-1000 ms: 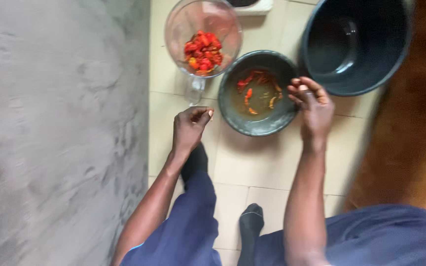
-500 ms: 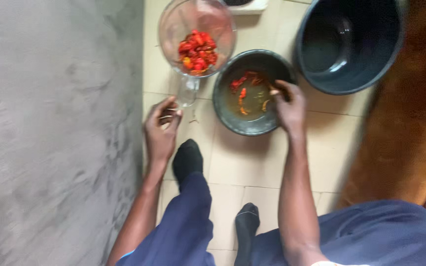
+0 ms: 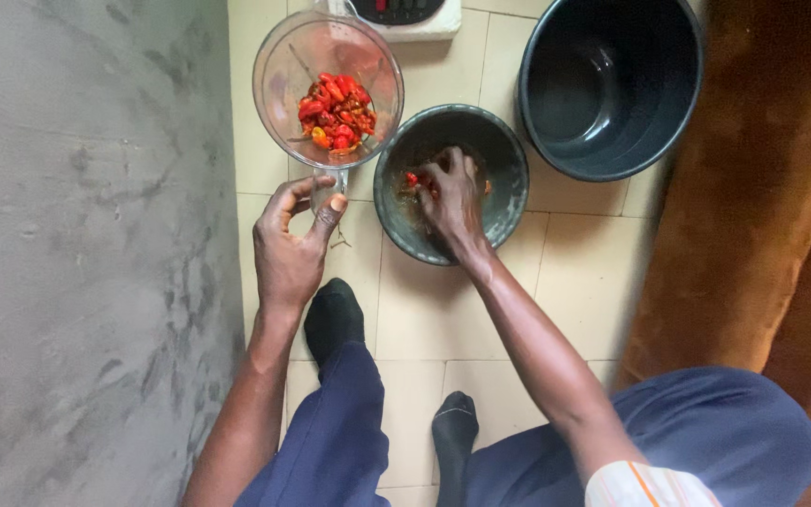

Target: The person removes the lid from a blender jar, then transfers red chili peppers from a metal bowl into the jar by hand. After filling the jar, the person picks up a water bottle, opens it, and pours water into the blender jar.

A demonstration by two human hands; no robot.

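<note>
- L hand (image 3: pixel 288 246), centre-left: curled round handle of clear blender jug (image 3: pixel 283 70), grip loose
- Jug, upper centre, holds red peppers (image 3: pixel 335 113)
- R hand (image 3: pixel 451 202), centre: fingers bunched down inside dark bowl (image 3: pixel 509 183); what they grip, can't tell
- Black bucket (image 3: pixel 612 84), upper right, on tile floor (image 3: pixel 424 310)

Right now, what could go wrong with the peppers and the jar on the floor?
The left hand has only a loose grip on the handle of the clear blender jar, so the jar might tip and spill its red peppers. The right hand is bare inside the dark bowl with wet peppers, which may sting skin or eyes. Both stand close to the feet and could get kicked.
</note>
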